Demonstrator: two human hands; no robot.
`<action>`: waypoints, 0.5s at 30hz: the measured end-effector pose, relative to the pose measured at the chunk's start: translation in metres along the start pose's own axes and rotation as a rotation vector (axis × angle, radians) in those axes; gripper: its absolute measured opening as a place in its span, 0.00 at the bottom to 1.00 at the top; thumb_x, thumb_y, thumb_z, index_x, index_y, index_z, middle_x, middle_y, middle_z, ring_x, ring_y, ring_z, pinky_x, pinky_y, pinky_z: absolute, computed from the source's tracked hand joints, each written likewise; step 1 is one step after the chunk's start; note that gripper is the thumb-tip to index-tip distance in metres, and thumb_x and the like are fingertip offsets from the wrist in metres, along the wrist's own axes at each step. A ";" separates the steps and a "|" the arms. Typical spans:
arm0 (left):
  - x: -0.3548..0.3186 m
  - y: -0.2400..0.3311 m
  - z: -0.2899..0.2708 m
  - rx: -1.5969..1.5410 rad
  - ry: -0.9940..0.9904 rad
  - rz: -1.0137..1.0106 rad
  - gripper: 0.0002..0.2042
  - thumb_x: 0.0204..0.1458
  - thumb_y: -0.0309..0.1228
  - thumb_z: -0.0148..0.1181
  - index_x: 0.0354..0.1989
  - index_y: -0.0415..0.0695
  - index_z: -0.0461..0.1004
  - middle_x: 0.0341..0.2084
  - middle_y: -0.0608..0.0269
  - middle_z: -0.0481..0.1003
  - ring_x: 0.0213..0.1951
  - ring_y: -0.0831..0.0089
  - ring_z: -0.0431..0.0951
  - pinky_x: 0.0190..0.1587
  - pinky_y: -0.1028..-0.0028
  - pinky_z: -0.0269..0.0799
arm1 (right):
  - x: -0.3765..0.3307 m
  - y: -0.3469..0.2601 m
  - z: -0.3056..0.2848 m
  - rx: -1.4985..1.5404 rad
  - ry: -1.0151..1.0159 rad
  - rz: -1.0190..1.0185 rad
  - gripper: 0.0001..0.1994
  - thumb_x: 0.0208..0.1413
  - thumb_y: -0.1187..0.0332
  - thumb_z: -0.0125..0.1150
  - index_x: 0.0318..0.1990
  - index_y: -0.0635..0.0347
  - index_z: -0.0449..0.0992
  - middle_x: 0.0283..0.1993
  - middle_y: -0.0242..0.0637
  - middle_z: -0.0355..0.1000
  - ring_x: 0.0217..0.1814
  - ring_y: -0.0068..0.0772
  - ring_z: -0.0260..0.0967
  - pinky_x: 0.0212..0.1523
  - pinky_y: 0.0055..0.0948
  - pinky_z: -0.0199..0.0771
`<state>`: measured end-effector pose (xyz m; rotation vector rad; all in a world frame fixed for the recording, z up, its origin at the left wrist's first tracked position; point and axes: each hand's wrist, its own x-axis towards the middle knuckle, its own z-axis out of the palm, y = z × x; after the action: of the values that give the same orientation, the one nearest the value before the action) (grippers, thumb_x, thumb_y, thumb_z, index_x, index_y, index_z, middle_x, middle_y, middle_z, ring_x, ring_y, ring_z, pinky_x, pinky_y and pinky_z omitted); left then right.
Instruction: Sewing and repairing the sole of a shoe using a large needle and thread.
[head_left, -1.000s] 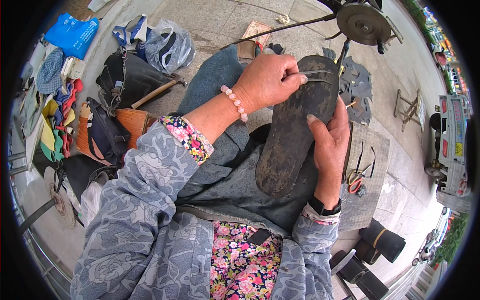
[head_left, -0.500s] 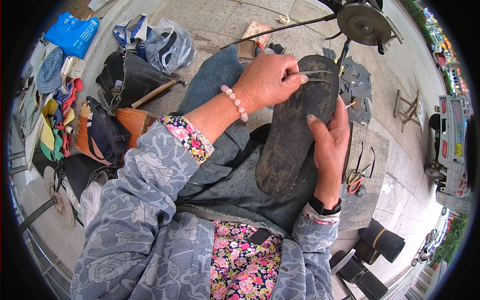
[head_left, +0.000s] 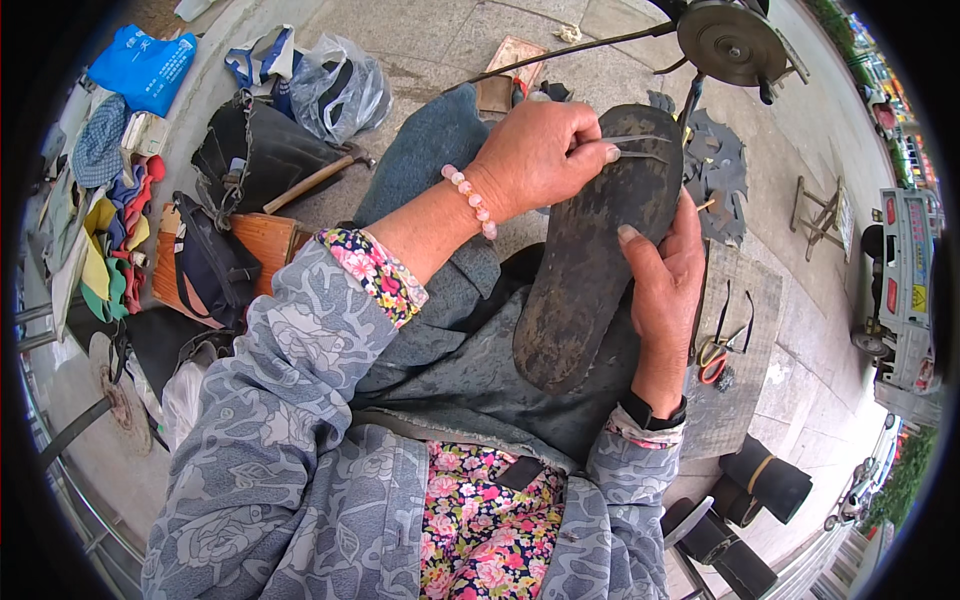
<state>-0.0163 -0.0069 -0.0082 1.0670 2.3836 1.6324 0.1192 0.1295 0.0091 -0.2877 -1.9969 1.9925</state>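
1. Shoe sole [head_left: 600, 270], dark and smeared with brown, lay tilted over the person's lap, its far end raised between the two hands.
2. The right hand [head_left: 668, 285] grasped its right edge, thumb pressed on the face and the other fingers curled out of view behind.
3. The left hand [head_left: 545, 155], with a pink bead bracelet [head_left: 470, 203] at its wrist, pinched two thin grey prongs [head_left: 643, 153], like those of tweezers, between thumb and forefinger; they reached across the sole's far end. Whether their tips touched it could not be told.
4. Under the sole, a dark grey apron [head_left: 440, 350] covered the lap.
5. To the right, red-handled scissors [head_left: 713, 372] rested on a grey mat [head_left: 735, 420], with black rolls [head_left: 780, 487] near its closest edge.
6. To the left, a wooden-handled hammer [head_left: 310, 187] lay by a black bag [head_left: 255, 150].
7. Beyond the sole were dark sheet scraps [head_left: 722, 170] and a machine's round wheel [head_left: 733, 45].
8. Farthest right stood a folding stool [head_left: 825, 222] and a pale truck [head_left: 908, 270].
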 end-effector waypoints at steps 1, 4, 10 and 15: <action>0.000 0.000 0.000 -0.009 -0.002 -0.004 0.11 0.56 0.33 0.64 0.26 0.39 0.74 0.13 0.70 0.69 0.18 0.86 0.64 0.21 0.77 0.60 | 0.000 -0.001 0.000 0.003 -0.003 0.008 0.31 0.52 0.81 0.52 0.67 0.70 0.59 0.58 0.44 0.69 0.60 0.30 0.67 0.62 0.30 0.65; 0.000 0.000 0.000 -0.013 0.001 -0.003 0.12 0.56 0.33 0.64 0.26 0.39 0.73 0.13 0.70 0.69 0.18 0.86 0.64 0.21 0.77 0.60 | 0.000 0.000 -0.001 -0.012 -0.009 0.015 0.31 0.52 0.81 0.52 0.67 0.70 0.59 0.58 0.44 0.69 0.60 0.30 0.67 0.62 0.30 0.65; -0.001 0.000 -0.001 -0.010 -0.008 -0.005 0.11 0.56 0.32 0.64 0.26 0.39 0.73 0.13 0.71 0.68 0.18 0.87 0.63 0.21 0.77 0.60 | -0.001 -0.002 0.000 -0.035 0.002 0.027 0.30 0.53 0.81 0.52 0.67 0.70 0.59 0.57 0.43 0.70 0.59 0.30 0.68 0.61 0.29 0.65; 0.000 -0.003 0.000 -0.034 0.003 0.011 0.12 0.56 0.32 0.64 0.26 0.39 0.73 0.13 0.71 0.68 0.19 0.87 0.63 0.21 0.78 0.59 | 0.000 -0.001 0.000 -0.042 -0.003 0.030 0.30 0.53 0.81 0.53 0.67 0.70 0.59 0.57 0.43 0.70 0.59 0.29 0.68 0.61 0.29 0.66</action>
<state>-0.0177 -0.0080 -0.0111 1.0751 2.3468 1.6733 0.1193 0.1291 0.0101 -0.3263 -2.0498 1.9723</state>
